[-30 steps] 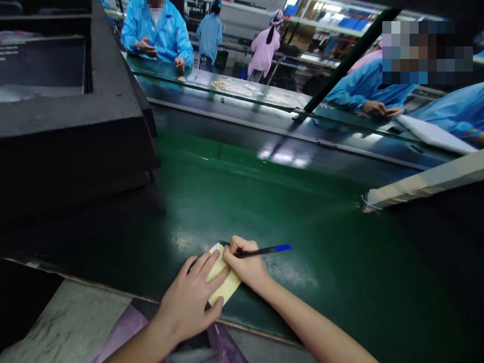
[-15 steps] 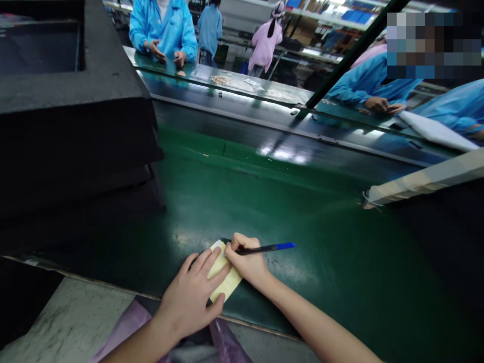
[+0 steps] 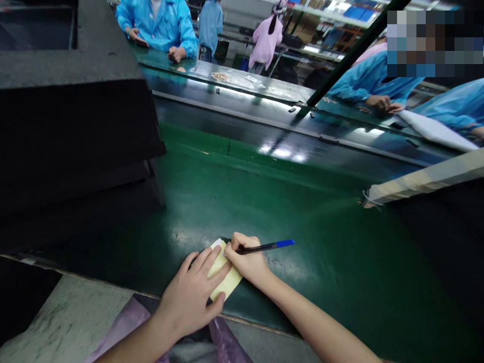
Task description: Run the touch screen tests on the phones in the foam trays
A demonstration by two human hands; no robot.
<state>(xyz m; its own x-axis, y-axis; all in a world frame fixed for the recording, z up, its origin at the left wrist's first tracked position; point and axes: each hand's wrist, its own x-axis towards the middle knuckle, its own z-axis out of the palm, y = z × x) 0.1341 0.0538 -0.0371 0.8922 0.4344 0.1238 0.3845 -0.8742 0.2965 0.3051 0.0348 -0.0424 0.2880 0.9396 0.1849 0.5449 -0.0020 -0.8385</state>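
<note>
A small yellow notepad point(image 3: 230, 287) lies on the green tabletop point(image 3: 272, 201) near its front edge. My left hand point(image 3: 194, 292) rests over the pad's left side, fingers spread and laid flat on it. My right hand point(image 3: 247, 257) is closed in a writing grip around a dark pen point(image 3: 268, 247) with a blue end, which points up to the right. The writing tip is hidden behind my right fingers, at the pad's upper right part. A white corner shows at the top of the pad.
A large black box-like structure point(image 3: 75, 151) stands on the left. A pale beam point(image 3: 427, 176) juts in from the right. Behind the table runs a dark conveyor point(image 3: 234, 113) with several small parts. Beyond it, people in blue coats point(image 3: 159, 25) work at a bench.
My hands, the pen and the pad have hardly moved. Across the conveyor, the hands of the person in blue at the left have moved farther apart. The view has shifted slightly.
</note>
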